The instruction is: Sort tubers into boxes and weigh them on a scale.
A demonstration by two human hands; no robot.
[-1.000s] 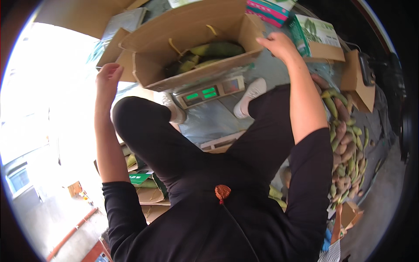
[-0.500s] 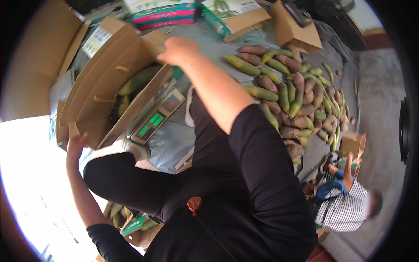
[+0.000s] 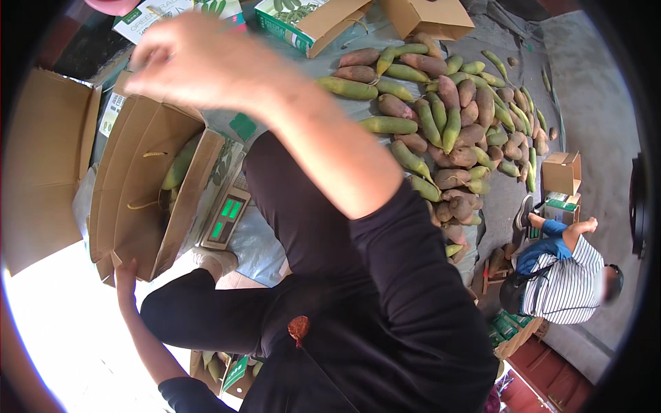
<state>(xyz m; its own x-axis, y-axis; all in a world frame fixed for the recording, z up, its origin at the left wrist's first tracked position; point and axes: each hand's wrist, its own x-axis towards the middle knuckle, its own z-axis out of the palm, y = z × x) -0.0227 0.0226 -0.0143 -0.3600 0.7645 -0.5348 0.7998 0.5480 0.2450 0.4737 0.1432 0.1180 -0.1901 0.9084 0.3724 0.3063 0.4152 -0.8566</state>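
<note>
The open cardboard box (image 3: 127, 199) stood in the left of the frame, its mouth turned up toward the seated person, with long green vegetables (image 3: 180, 164) lying inside and two yellow cord loops (image 3: 142, 205) against the inner wall. It seemed to rest on the scale (image 3: 226, 217), whose lit green display faced the person's legs, presumably so that the figures could be read without leaning.

The left hand (image 3: 126, 277) was at the box's lower corner, fingers up against a flap, which looked like a way of steadying that end; whether it pinched the cardboard I could not tell. The right hand (image 3: 189, 58), a blur in the upper left, hung over the box's far end with fingers curled. I could not make out whether they held anything.

A clear plastic sheet (image 3: 251, 248) lay around the scale. To the right, green vegetables and brownish-pink tubers made one loose pile (image 3: 454, 127) on a dark ground cloth (image 3: 499, 51), perhaps heaped there for easy reach. A printed carton (image 3: 292, 24) stood at the top, and grey floor (image 3: 585, 103) ran down the right, where a co-worker (image 3: 561, 289) in a striped shirt sat beside a small open box (image 3: 561, 172).
</note>
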